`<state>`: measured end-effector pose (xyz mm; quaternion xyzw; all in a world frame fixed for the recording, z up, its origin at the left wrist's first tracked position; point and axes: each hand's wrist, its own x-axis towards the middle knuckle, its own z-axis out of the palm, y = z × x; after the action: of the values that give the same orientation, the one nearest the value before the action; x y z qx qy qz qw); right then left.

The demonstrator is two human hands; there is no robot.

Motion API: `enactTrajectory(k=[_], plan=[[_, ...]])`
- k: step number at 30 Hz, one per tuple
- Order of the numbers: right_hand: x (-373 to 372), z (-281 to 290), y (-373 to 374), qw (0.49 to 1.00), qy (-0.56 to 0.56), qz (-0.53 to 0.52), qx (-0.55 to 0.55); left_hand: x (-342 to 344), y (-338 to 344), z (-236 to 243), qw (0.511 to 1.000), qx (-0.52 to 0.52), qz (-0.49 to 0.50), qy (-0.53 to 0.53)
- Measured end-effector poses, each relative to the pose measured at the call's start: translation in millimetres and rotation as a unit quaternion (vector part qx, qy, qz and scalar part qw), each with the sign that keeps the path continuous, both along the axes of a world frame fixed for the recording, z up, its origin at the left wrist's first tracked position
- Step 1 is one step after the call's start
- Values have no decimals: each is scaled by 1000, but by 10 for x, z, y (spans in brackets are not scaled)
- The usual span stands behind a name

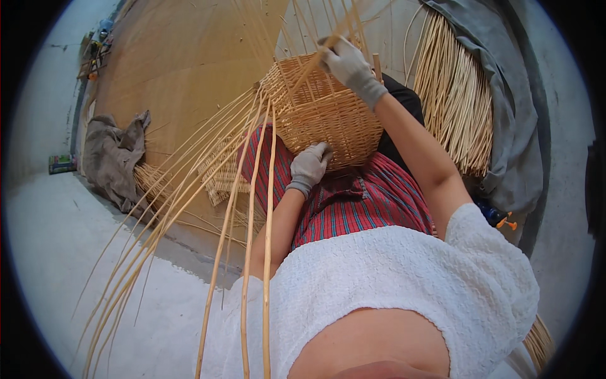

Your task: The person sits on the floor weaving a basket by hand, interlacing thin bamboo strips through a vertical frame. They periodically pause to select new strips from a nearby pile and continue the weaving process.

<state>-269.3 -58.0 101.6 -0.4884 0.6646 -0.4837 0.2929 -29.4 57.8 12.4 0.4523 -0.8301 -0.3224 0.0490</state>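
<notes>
Half-woven, the round wicker basket [328,117] of pale golden cane rests on the person's lap, against a red striped apron [353,202], its tightly plaited wall ribbed in close horizontal rows. From its rim, long smooth unwoven willow stakes [252,189] fan out, some sweeping down to the lower left, others rising toward the top edge. The left hand [309,165], in a grey knitted glove, presses against the lower wall of the basket, fingers curled closed on the weave. The right hand [348,63], gloved alike, is at the upper rim, its fingers pinched shut around one thin stake. A white terry-textured top [404,284] covers the person's chest. Behind the right arm lies a thick bundle of straight straw-coloured rods [457,101], partly under a grey cloth [505,95]. To the left, a crumpled grey-brown rag [113,158] lies near a flat woven mat [221,174], beside a large curved wooden board [177,57], on the pale concrete floor [50,240].
</notes>
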Motion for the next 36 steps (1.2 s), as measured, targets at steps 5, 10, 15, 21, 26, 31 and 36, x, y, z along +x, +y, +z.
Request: enactTrajectory(k=[5,10,15,21,26,31,36], plan=[[44,34,275,1000,-24,-7,-16,-51,-5,40,999,13,-17,-48],[6,-833,1564,999,12,24,-32,-51,-19,22,995,22,-36,-90],[201,-790,2091,902,274,305,135,-105,-58,-6,985,65,-40,-156],[198,-931,1941,892,268,279,233,-201,-121,-190,974,69,-39,-211],[152,-1050,2000,893,274,296,199,-189,44,-406,987,20,-31,-154],[113,-985,2038,915,246,268,177,-189,-23,-444,991,24,-54,-121],[79,-900,2019,909,232,290,189,-149,-30,-535,994,39,-45,-86]])
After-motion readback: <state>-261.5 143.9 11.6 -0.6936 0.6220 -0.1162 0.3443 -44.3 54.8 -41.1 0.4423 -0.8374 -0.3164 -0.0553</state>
